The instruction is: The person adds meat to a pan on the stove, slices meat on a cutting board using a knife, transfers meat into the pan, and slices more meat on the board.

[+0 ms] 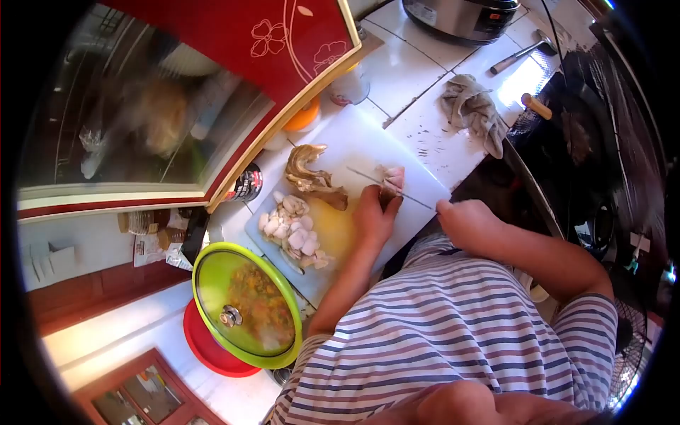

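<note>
Pink and brown, a small piece of meat (392, 178) is being held down on the white cutting board (358, 134), which is resting on the tiled tabletop (411, 133). The piece is being pinched at its near end between the thumb and fingers of the left hand (374, 214). The right hand (469, 224) is being kept closed in a fist around the handle of a knife (419, 202); the handle is being hidden by the fingers. Contact between blade and meat is not being shown clearly.

Handling is being judged as follows: the piece is probably light, soft and slippery, calling for a grip at the near end with fingertips clear of the edge. The knife is being assessed as stiff and thin, to be taken by the handle only.

The meat is pointing away from the body, its long axis running from the left fingertips towards the far side. The blade is lying across that axis, its tip pointing left and slightly away. A curved brown strip (312, 177) and pale slices (290, 227) are lying left of the left hand.
</note>
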`<state>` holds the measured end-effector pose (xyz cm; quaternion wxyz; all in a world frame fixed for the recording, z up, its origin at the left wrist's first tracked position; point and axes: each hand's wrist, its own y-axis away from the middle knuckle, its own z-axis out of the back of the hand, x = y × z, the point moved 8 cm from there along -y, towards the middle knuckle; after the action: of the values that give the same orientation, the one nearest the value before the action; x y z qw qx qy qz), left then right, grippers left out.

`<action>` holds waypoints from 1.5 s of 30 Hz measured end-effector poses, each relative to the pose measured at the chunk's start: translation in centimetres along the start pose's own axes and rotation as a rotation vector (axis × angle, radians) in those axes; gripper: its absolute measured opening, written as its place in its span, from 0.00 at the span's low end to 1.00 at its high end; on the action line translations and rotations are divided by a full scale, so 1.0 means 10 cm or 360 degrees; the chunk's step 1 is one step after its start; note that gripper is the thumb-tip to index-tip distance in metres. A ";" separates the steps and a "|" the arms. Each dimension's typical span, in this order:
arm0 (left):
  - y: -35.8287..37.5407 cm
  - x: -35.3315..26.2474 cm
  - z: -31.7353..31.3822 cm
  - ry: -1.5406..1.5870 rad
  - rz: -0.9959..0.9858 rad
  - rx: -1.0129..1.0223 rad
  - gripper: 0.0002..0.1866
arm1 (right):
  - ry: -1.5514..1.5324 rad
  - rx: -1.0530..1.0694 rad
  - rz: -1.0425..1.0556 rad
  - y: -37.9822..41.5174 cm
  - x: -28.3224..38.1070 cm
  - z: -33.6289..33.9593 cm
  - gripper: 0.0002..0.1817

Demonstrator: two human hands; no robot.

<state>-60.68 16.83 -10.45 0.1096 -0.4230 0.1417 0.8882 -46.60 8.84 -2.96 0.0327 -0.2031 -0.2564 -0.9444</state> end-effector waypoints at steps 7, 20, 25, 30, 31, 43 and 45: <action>-0.02 -0.09 -0.03 -0.0212 -0.0147 0.0022 0.26 | -0.0013 0.0127 -0.0126 0.20 0.05 -0.12 0.09; -0.01 -0.16 0.02 -0.0109 -0.0301 -0.0061 0.21 | -0.0139 -0.0236 -0.0019 -0.66 0.22 -0.12 0.10; 0.02 -0.04 -0.02 -0.0145 -0.0217 -0.0058 0.16 | -0.0142 -0.0312 0.0004 -0.79 0.14 -0.12 0.15; 0.02 0.03 -0.04 0.0038 -0.0134 -0.0064 0.16 | -0.0309 -0.0362 -0.0073 -0.41 0.00 0.11 0.09; 0.02 0.02 -0.03 -0.0001 -0.0073 -0.0051 0.17 | -0.0307 -0.0369 -0.0081 -0.28 0.02 0.16 0.09; -0.01 -0.08 -0.02 -0.0092 -0.0179 0.0029 0.26 | -0.0070 0.0132 -0.0221 0.15 0.03 -0.14 0.08; -0.02 -0.07 -0.04 -0.0027 -0.0132 0.0057 0.27 | -0.0092 0.0129 -0.0209 0.06 0.09 -0.12 0.10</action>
<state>-59.90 16.81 -10.14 0.1550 -0.4190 0.1391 0.8838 -47.72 7.72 -3.26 -0.0284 -0.2115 -0.3081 -0.9271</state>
